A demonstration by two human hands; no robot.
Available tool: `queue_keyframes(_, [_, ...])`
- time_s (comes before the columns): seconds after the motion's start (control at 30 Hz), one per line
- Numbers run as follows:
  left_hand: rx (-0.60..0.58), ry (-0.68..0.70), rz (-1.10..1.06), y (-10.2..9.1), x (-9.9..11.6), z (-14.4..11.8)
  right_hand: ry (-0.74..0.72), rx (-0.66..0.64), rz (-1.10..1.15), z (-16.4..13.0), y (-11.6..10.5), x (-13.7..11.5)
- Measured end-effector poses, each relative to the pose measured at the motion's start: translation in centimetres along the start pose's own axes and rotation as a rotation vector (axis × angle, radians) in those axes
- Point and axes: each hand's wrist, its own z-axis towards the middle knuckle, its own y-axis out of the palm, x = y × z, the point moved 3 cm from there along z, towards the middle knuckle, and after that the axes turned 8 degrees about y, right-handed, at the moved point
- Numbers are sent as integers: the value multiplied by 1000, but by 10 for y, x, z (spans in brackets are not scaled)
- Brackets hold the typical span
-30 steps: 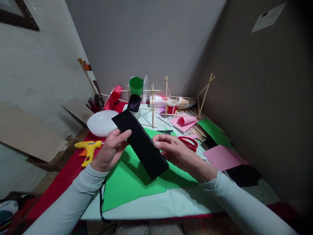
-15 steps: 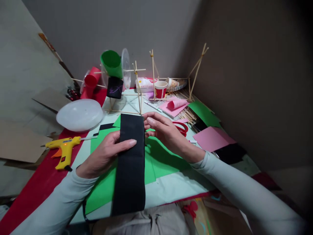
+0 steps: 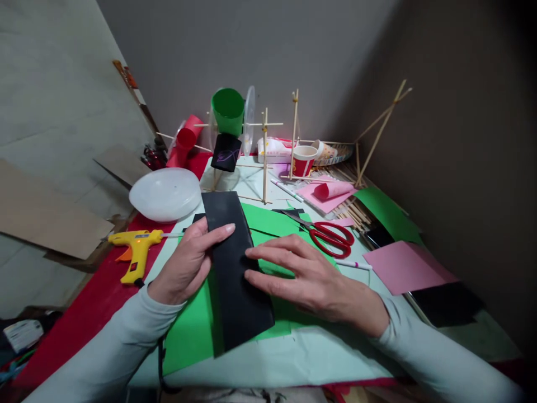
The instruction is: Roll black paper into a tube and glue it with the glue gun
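A long black paper strip [image 3: 237,302] lies flat on green paper sheets [image 3: 188,336] on the table. My left hand [image 3: 188,263] grips the strip's left edge, thumb on top near its upper half. My right hand [image 3: 310,280] rests flat, fingers spread, with the fingertips pressing on the strip's right side around its middle. Both sleeves are light grey.
A yellow glue gun [image 3: 136,246] lies at the left on red cloth, a white bowl [image 3: 165,193] behind it. Red scissors [image 3: 329,235] lie right of my hands. Pink paper [image 3: 403,268], a stick frame [image 3: 265,157] with green and red cups stand farther back.
The black strip was held up tilted, then turned lengthwise toward me, and now lies flat on the green paper. My right hand has come down onto it with fingers spread.
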Motion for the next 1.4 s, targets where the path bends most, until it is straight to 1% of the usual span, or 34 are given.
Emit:
queue_keyframes(0.17, [11, -15, 18, 1, 1, -3, -11, 31, 85, 0, 4, -2])
queue_keyframes(0.3, [8, -41, -12, 2, 1, -4, -13, 26, 25, 0, 2, -4])
queue_keyframes(0.4, [29, -57, -11, 1, -1, -3, -105, 29, -49, 1, 2, -9])
queue_keyframes(0.47, [45, -63, -14, 1, -4, -2, -192, 50, -75, 2, 5, -14])
queue_keyframes(0.53, [59, -78, -34, 1, -6, -3, -233, 87, -85, 3, 9, -16])
queue_keyframes(0.67, [50, -143, -104, 5, -8, -3, -185, 232, -19, 2, 11, -16])
queue_keyframes(0.73, [65, -144, -118, 6, -7, -3, -143, 261, 17, 1, 9, -15])
queue_keyframes(0.8, [79, -131, -117, 7, -7, -3, -87, 250, 43, 0, 7, -13])
queue_keyframes(0.9, [48, -132, -125, 10, -9, -5, -22, 252, 108, -2, 7, -11])
queue_keyframes(1.07, [24, -173, -193, 13, -14, -7, -4, 241, 204, -3, 14, -8])
queue_keyframes(1.4, [3, -184, -186, 17, -13, -13, 42, 240, 131, 1, 18, -5])
